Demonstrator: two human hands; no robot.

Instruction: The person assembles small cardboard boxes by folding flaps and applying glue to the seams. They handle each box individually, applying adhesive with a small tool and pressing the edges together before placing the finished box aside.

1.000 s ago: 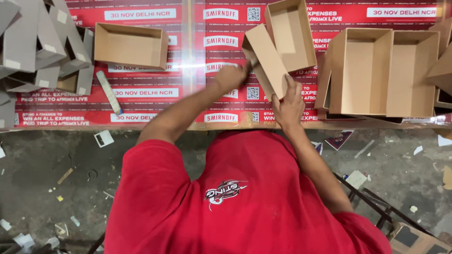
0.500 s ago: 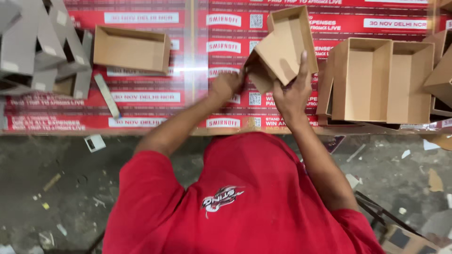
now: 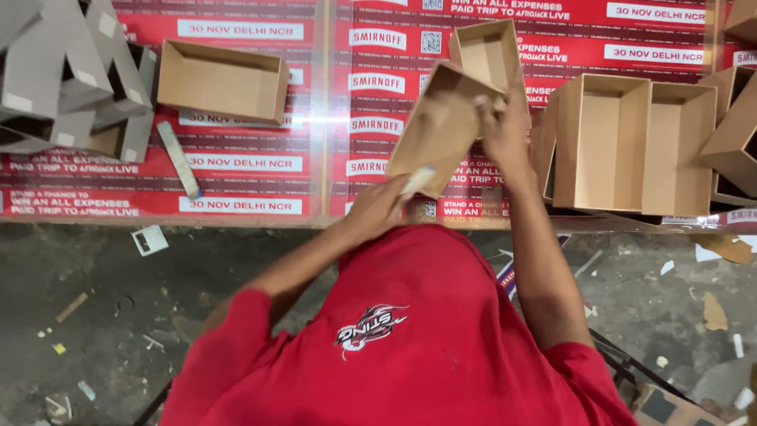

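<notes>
A glossy red-papered table [image 3: 260,177] reflects overhead light above a grey, dusty floor [image 3: 102,315] strewn with paper scraps.

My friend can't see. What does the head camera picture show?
A person in a red shirt holds an open brown cardboard box in the left hand and right hand above a red table with more boxes.

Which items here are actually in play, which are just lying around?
In play:
- left hand and right hand, both gripping the tilted brown cardboard box

Lying about:
- open box on the table at left
- two joined open boxes at right
- grey folded cartons, far left
- flat stick
- paper scraps on the floor
</notes>
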